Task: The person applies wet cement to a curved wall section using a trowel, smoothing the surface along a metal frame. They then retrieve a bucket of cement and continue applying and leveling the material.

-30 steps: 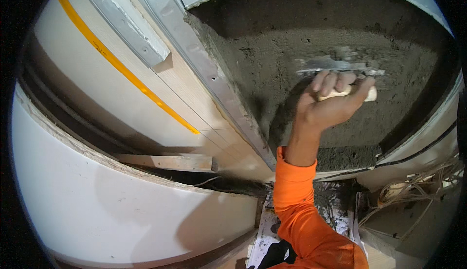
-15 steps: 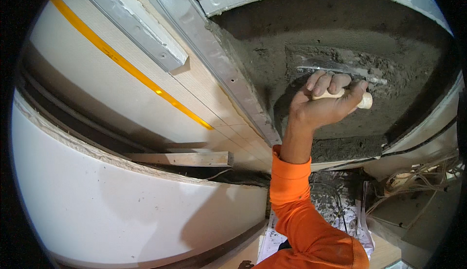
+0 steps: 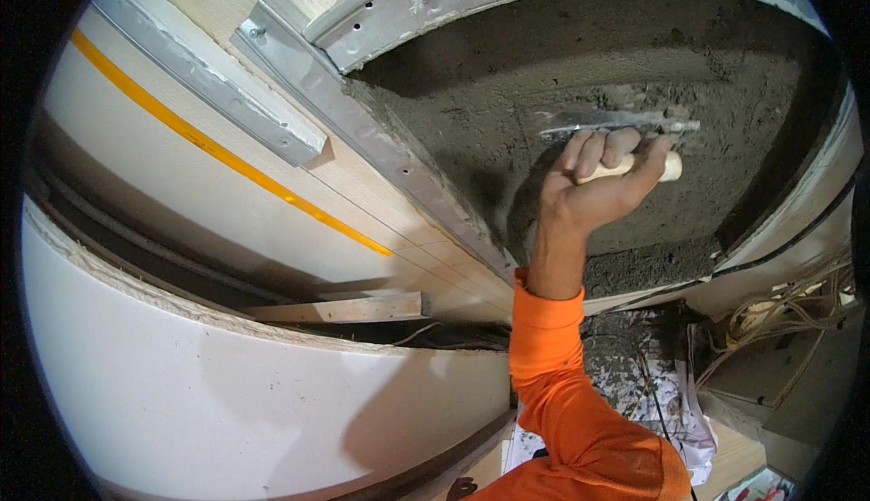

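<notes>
My right hand [image 3: 605,178] is wrapped round the pale handle [image 3: 671,168] of a plastering trowel, fingers curled over it and thumb toward its right end. The trowel's thin metal blade [image 3: 625,123] lies against wet grey mortar [image 3: 544,39] filling a framed wall recess. Rougher, ridged mortar shows just beyond the blade. From the lower edge, my right arm in an orange sleeve [image 3: 548,338] reaches up to the recess. My left hand cannot be made out; only a small dark shape shows at the bottom edge.
A metal channel [image 3: 381,148] borders the recess on the left, and a curved perforated metal strip [image 3: 390,25] runs along its top. Yellow tape [image 3: 217,150] crosses the pale panel. A white board [image 3: 227,401] fills the lower left. Tangled cables [image 3: 797,306] hang at the right, above mortar-spattered sheeting [image 3: 671,401].
The view has shifted and tilted. My right hand keeps its grip on the trowel, now slightly farther left in the picture. The ridged mortar beside the blade looks flatter.
</notes>
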{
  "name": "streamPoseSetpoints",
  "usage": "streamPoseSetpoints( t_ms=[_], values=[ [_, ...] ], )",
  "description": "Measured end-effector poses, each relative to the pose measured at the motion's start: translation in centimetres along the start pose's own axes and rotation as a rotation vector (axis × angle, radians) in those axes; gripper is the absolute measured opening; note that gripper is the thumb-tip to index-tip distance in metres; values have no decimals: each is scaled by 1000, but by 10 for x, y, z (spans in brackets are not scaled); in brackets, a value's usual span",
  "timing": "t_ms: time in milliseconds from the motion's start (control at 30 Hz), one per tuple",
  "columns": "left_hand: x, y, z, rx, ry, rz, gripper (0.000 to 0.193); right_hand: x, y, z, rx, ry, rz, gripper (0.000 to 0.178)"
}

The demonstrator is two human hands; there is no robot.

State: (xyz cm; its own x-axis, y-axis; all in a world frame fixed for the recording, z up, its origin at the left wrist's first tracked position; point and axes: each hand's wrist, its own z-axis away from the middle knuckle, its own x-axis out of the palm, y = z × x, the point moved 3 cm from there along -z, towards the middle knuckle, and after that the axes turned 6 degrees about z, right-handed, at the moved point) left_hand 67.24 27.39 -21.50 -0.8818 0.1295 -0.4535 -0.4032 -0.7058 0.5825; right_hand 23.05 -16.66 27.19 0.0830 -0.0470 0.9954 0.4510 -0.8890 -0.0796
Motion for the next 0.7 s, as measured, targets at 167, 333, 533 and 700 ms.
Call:
streamPoseSetpoints(
  t_ms=[167, 333, 533, 700],
  values=[
    [-2, -3, 8, -15, -1, -2, 63, -4, 9, 16, 34, -13, 39, 28],
    [0, -11, 19, -36, 0, 7, 61, -15, 7, 8, -20, -21, -44, 26],
    [1, -23, 38, -61, 7, 19, 59, -12, 13, 16, 36, -59, -1, 27],
    [0, -31, 52, -73, 5, 23, 56, -17, 29, 32, 69, -14, 60, 23]
  ],
)
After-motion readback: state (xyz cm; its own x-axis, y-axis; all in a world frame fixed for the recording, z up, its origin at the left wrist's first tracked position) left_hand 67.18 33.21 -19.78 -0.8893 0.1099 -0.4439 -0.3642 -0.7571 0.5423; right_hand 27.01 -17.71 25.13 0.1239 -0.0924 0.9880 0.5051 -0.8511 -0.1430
